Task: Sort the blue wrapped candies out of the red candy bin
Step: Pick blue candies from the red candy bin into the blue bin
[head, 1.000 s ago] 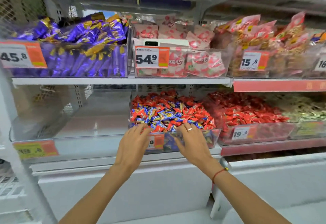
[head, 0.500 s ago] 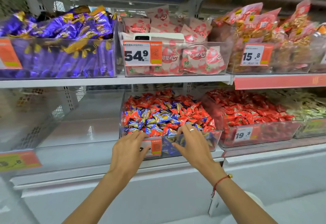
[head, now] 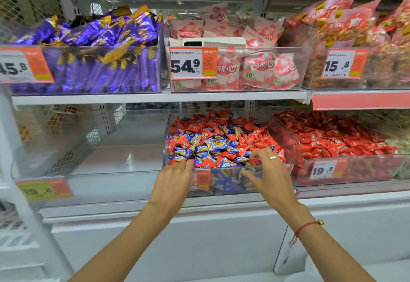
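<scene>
Centre frame, my left hand (head: 175, 178) and right hand (head: 267, 170) reach loosely curled, holding nothing I can see; the blue candies (head: 213, 146) look light and slippery, best pinched by their crimped ends.

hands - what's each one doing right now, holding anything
Left hand: at the front rim of the mixed candy bin, fingertips in the candies; a hold cannot be told.
Right hand: fingers curled down into the candies; a hold cannot be told.

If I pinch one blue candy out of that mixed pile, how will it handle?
The blue candies look small and individually wrapped, so one is probably light. Their glossy wrappers suggest a pinch could slip. They lie loose among red candies heaped in the clear bin, so neighbours will likely shift or tumble near the right hand.
</scene>
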### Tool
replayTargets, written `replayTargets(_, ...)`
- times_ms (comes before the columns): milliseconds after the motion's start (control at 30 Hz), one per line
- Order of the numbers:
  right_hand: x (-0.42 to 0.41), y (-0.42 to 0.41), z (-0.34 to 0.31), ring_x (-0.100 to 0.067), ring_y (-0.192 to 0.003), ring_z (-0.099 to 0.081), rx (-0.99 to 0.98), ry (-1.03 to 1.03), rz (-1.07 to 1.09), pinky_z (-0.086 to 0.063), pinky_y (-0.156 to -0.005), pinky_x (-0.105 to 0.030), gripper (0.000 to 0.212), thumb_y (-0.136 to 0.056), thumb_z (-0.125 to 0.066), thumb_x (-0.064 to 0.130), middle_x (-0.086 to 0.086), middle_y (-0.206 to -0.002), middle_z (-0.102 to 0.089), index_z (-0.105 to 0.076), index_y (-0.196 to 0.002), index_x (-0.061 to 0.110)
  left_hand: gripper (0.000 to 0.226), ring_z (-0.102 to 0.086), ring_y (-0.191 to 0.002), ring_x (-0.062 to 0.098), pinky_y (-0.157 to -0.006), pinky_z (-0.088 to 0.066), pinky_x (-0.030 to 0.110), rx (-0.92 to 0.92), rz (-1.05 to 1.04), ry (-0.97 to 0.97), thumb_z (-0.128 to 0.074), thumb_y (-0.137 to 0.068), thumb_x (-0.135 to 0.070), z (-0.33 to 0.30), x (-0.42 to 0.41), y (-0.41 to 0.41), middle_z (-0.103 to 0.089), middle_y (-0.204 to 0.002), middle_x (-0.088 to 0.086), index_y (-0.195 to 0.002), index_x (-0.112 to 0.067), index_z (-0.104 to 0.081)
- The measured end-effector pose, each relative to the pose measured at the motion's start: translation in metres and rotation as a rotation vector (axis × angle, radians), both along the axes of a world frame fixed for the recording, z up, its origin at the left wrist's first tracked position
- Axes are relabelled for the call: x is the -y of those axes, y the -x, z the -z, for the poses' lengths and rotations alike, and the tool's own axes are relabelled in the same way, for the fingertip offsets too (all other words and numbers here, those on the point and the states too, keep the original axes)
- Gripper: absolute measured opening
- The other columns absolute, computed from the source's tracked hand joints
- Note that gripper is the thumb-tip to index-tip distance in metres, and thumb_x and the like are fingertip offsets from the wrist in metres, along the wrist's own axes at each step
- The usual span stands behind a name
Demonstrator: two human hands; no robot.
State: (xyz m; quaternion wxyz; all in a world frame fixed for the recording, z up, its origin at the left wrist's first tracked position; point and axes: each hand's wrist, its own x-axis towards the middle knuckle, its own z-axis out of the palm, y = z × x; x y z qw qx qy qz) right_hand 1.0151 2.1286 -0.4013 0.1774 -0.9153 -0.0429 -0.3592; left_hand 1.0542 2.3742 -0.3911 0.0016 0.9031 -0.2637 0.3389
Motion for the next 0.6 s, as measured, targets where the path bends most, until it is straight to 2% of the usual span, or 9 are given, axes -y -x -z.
replayTargets(100, 0.008, 0.001, 0.004, -0.021, -0.081, -0.053, -0.041, 0.065, 0.041, -0.040, -0.061, -0.029, 0.036, -0.071, -0.083, 0.035, 0.003, -0.091, -0.055, -0.059, -0.093, 0.019, 0.045, -0.058, -0.044, 0.014, -0.036, -0.038, 0.020, -0.001, 0.016, 0.007, -0.095, -0.042, -0.035, 0.000, -0.002, -0.002, -0.061, -0.055, -0.006, -0.070, -0.019, -0.063)
replayTargets(233, -0.003, -0.003, 0.012, -0.018, -0.073, -0.045, -0.044, 0.182, 0.101, -0.036, -0.066, -0.029, 0.042, -0.058, -0.088, 0.042, 0.007, -0.079, -0.051, -0.056, -0.076, 0.022, 0.036, -0.063, -0.056, 0.016, -0.046, -0.045, 0.023, -0.066, 0.036, 0.093, -0.092, -0.054, -0.040, 0.001, -0.007, -0.003, -0.068, -0.066, -0.008, -0.073, -0.023, -0.068)
replayTargets(333, -0.005, -0.012, 0.008, -0.013, -0.082, -0.037, -0.117, 0.077, 0.159, -0.026, -0.074, -0.029, 0.043, -0.057, -0.087, 0.047, 0.011, -0.082, -0.046, -0.054, -0.074, 0.024, 0.026, -0.063, -0.073, 0.019, -0.060, -0.037, 0.026, -0.120, 0.037, 0.193, -0.081, -0.074, -0.038, 0.000, -0.004, -0.001, -0.069, -0.082, -0.007, -0.084, -0.021, -0.065)
replayTargets(400, -0.003, -0.016, 0.004, -0.013, -0.086, -0.037, -0.182, 0.020, 0.142, -0.021, -0.073, -0.028, 0.043, -0.057, -0.086, 0.049, 0.012, -0.085, -0.047, -0.057, -0.074, 0.023, 0.023, -0.059, -0.088, 0.019, -0.069, -0.030, 0.025, -0.164, 0.047, 0.207, -0.067, -0.087, -0.040, -0.003, -0.002, -0.001, -0.066, -0.097, -0.006, -0.095, -0.020, -0.059)
replayTargets(500, 0.000, -0.017, -0.002, -0.016, -0.088, -0.040, -0.176, -0.030, 0.089, -0.020, -0.071, -0.029, 0.044, -0.053, -0.088, 0.047, 0.010, -0.082, -0.050, -0.058, -0.071, 0.021, 0.023, -0.053, -0.097, 0.016, -0.073, -0.027, 0.025, -0.192, 0.044, 0.189, -0.055, -0.094, -0.045, -0.006, -0.002, -0.003, -0.061, -0.105, -0.007, -0.098, -0.023, -0.051)
replayTargets(600, 0.001, -0.016, -0.012, -0.016, -0.085, -0.040, -0.113, -0.053, 0.046, -0.021, -0.070, -0.029, 0.044, -0.050, -0.090, 0.045, 0.009, -0.078, -0.050, -0.060, -0.070, 0.019, 0.021, -0.051, -0.099, 0.017, -0.073, -0.025, 0.027, -0.201, 0.036, 0.195, -0.053, -0.095, -0.044, -0.017, -0.003, -0.009, -0.060, -0.106, -0.007, -0.100, -0.023, -0.051)
